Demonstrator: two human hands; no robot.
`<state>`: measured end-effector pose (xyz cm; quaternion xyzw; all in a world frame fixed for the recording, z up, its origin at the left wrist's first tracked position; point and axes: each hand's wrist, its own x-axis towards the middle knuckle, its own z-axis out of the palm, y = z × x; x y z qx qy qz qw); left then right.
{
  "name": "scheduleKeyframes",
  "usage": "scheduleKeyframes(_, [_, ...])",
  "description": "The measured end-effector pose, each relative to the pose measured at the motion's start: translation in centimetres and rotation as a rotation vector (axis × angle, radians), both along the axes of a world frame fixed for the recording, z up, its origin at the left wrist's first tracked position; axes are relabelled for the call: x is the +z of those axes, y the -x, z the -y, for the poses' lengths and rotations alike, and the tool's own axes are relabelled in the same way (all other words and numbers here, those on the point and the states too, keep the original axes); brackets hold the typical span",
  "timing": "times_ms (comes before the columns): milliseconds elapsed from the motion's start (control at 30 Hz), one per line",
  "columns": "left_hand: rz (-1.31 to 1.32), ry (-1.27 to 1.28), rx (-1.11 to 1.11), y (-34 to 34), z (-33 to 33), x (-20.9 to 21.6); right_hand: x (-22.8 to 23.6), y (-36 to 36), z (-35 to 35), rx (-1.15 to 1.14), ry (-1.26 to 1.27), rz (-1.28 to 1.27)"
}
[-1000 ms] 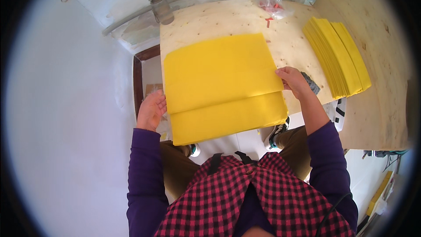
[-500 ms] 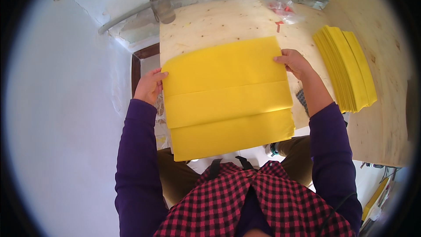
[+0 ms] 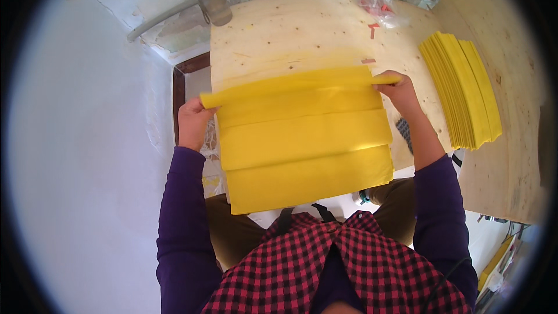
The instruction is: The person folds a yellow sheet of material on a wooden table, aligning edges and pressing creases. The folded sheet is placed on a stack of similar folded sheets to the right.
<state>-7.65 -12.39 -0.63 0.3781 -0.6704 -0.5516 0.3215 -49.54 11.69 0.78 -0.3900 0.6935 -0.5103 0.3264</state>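
A stack of yellow fabric-like sheets (image 3: 305, 139) lies across the near edge of the wooden table, creased in bands from side to side. Along its far side, a sheet's edge is folded over into a narrow strip (image 3: 296, 84). My left hand (image 3: 196, 121) pinches the strip's left end between thumb and fingers. At the opposite end, my right hand (image 3: 398, 90) grips the strip the same way. The strip is slightly blurred, and the fingertips beneath it are hidden.
Folded yellow pieces (image 3: 465, 90) stand in a thick pile on the right. A grey bottle (image 3: 213, 3) is at the table's (image 3: 279, 32) far left corner. Far right lies a clear plastic bag (image 3: 381, 10) with red bits. A dark grey textured piece (image 3: 404, 132) sits by my right wrist.
Both hands have folded the far edge of the sheet over toward me into a narrow strip. More of the tabletop shows behind it now.
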Motion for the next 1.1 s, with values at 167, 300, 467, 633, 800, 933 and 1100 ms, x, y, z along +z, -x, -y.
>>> scheduleKeyframes(167, [-0.08, 0.237, -0.081, -1.3, -2.0, -1.3, -2.8, -1.2, -2.4, 0.058, 0.27, 0.009])
scheduleKeyframes(300, [-0.048, 0.293, -0.049, -1.7, -3.1, -2.4, -3.8, -1.7, -3.1, 0.075, 0.316, 0.002])
scheduleKeyframes(467, [-0.069, 0.296, -0.003, -1.6, -3.5, -3.3, -4.1, -1.3, -3.3, 0.089, 0.286, -0.09])
scheduleKeyframes(633, [-0.1, 0.292, -0.023, -1.6, -2.9, -4.0, -3.8, -0.7, -3.4, 0.1, 0.179, -0.247])
scheduleKeyframes(800, [-0.116, 0.298, -0.053, -1.6, -2.6, -4.2, -1.0, 0.3, -3.5, 0.083, 0.191, -0.37])
scheduleKeyframes(933, [-0.116, 0.334, -0.083, -1.7, -2.4, -4.1, 2.4, -1.3, -1.0, 0.052, 0.226, -0.37])
scheduleKeyframes(1100, [-0.091, 0.349, -0.097, -2.0, -2.1, -4.2, 5.8, -8.2, 3.5, 0.245, 0.097, -0.553])
